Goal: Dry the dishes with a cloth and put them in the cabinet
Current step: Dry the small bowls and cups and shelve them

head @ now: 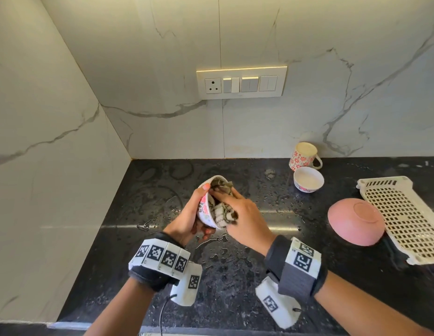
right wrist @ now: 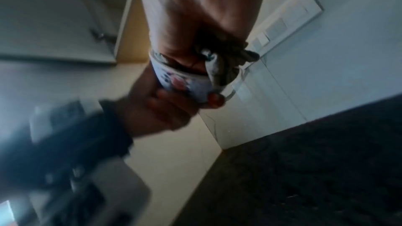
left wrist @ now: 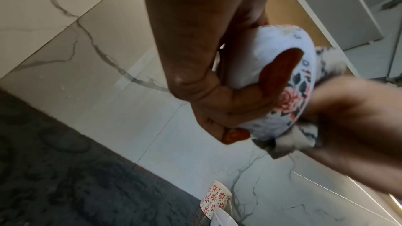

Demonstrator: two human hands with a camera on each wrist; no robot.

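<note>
Bowl (head: 206, 209) interior hidden by cloth (head: 223, 209), right wrist view blurred

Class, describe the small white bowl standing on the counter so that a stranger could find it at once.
Start at the switch panel on the marble wall and drop right to the black counter. In front of the flowered mug stands the small white bowl: upright, unlike the overturned pink bowl.
</note>
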